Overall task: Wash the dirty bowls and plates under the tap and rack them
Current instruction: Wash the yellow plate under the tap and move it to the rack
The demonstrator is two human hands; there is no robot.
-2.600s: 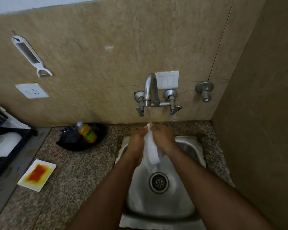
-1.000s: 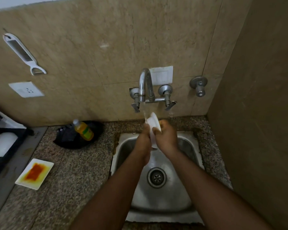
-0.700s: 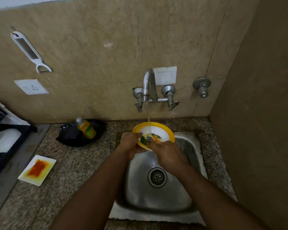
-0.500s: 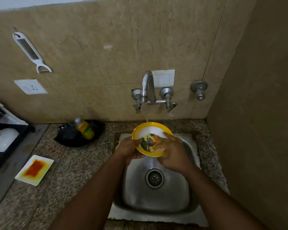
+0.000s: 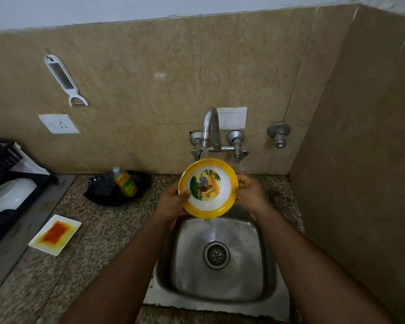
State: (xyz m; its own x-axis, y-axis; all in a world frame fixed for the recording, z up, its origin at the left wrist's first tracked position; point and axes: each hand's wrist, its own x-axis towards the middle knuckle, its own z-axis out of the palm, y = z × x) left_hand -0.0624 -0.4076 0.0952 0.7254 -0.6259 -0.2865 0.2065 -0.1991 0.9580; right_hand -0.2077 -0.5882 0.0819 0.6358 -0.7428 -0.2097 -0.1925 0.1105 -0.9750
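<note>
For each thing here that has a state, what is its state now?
yellow bowl: tilted toward the camera, held over the sink
left hand: grips the bowl's left rim
right hand: holds its right rim
tap: running
square plate: dirty, orange stain, on the counter
white bowl: racked, upside down

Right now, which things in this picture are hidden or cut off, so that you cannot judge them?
- Head view, bowl: its back is turned away, so cleanliness there is unknown.
- Right hand: its fingers go behind the bowl rim.
- Rack: cut off by the left edge; only one white dish shows.
- Bottle: label too small to read.
- Water stream: barely visible below the tap.
</note>
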